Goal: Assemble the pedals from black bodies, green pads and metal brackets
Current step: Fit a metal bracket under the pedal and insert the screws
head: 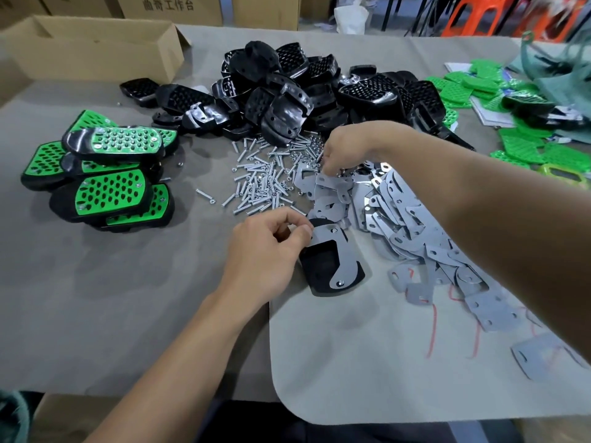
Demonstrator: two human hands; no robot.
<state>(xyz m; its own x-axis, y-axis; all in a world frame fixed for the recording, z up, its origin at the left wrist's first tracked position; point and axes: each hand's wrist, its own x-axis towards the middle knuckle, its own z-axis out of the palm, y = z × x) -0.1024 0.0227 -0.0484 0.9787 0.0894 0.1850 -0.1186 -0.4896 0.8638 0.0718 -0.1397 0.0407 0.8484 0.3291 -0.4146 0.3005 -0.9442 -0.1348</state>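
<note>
A black pedal body [323,270] lies face down in front of me with a grey metal bracket [343,262] on its back, a screw showing at each end. My left hand [268,247] pinches the bracket's upper left corner against the body. My right hand [348,148] reaches into the scattered screws and nuts [259,183], fingertips curled down among them; what they hold is hidden. A heap of loose brackets [403,219] lies on the right. Black bodies [287,91] are heaped at the back. Green pads [524,148] lie far right.
Several finished pedals with green pads [108,174] are stacked at the left. An open cardboard box [92,46] stands at the back left. A light sheet with red marks [383,346] covers the near right of the grey table. Orange stools stand behind.
</note>
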